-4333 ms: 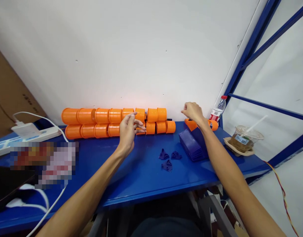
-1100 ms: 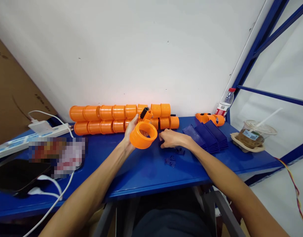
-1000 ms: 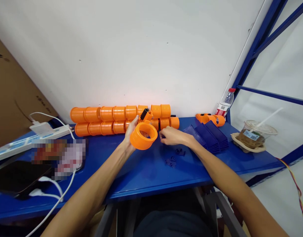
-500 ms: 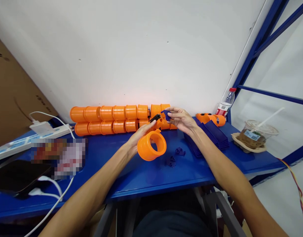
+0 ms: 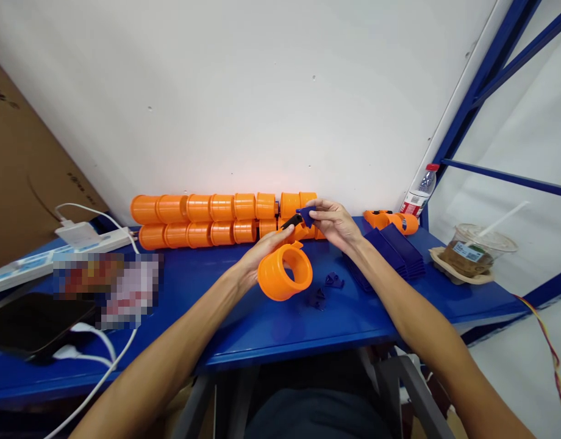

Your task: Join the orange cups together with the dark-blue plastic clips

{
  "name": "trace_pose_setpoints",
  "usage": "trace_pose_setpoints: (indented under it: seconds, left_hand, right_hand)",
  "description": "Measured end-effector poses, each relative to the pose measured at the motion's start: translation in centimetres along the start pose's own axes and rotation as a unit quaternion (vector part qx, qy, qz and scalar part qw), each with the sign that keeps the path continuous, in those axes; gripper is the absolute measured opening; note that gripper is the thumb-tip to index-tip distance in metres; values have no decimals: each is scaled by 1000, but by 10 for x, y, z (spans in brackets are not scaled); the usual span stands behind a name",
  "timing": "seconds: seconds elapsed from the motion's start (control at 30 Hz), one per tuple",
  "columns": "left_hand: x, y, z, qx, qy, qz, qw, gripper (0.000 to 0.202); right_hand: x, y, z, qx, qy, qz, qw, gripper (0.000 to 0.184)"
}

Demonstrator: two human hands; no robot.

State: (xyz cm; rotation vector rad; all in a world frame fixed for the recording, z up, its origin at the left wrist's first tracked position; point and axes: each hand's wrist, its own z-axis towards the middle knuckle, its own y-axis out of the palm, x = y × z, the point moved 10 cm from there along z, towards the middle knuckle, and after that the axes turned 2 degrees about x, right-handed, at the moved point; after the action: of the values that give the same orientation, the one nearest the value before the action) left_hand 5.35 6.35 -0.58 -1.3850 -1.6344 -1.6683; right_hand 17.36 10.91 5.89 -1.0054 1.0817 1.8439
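Observation:
My left hand (image 5: 257, 253) is closed around an orange plastic part that has a wide open ring (image 5: 285, 271) at its lower end. A short black cylinder (image 5: 291, 221) sticks out at the top of that part, by my left thumb. My right hand (image 5: 336, 224) pinches a small dark blue plastic piece (image 5: 308, 214) against or right beside the black cylinder's end; I cannot tell if they are joined. Below my hands, more small dark blue pieces (image 5: 334, 280) lie loose on the blue table (image 5: 266, 335).
Orange cylinders (image 5: 198, 233) lie in two stacked rows along the wall. Flat dark blue panels (image 5: 394, 250) are piled at right, near orange parts (image 5: 390, 221), a bottle (image 5: 420, 189) and a drink cup (image 5: 472, 250). A power strip (image 5: 56, 256) and phone (image 5: 33, 323) lie left.
My left hand has shifted slightly right with the orange part, and its black cylinder has come closer to the blue piece. The blue piece has turned a little in my right fingers.

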Motion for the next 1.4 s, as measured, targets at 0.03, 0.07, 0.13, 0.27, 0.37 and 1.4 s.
trace_pose_setpoints:
  seconds: [0.03, 0.07, 0.13, 0.27, 0.37, 1.4]
  left_hand:
    - [1, 1, -1, 3, -1, -2, 1000, 19]
    - [1, 1, -1, 4, 1, -4, 1000, 18]
    - [3, 3, -2, 3, 7, -3, 1000, 17]
    - [3, 4, -2, -8, 17, 8, 1000, 17]
    - [2, 4, -1, -19, 19, 18, 999, 18]
    - [25, 15, -8, -69, 236, 145, 958, 81]
  right_hand:
    - [1, -2, 0, 10, -1, -5, 1000, 29]
    - [2, -4, 0, 18, -1, -11, 1000, 29]
    - [6, -5, 0, 24, 8, -24, 999, 28]
    - [5, -2, -1, 18, 13, -45, 999, 26]
    - [-1, 4, -3, 2, -4, -56, 998, 25]
    - [33, 37, -14, -166, 65, -39, 983, 51]
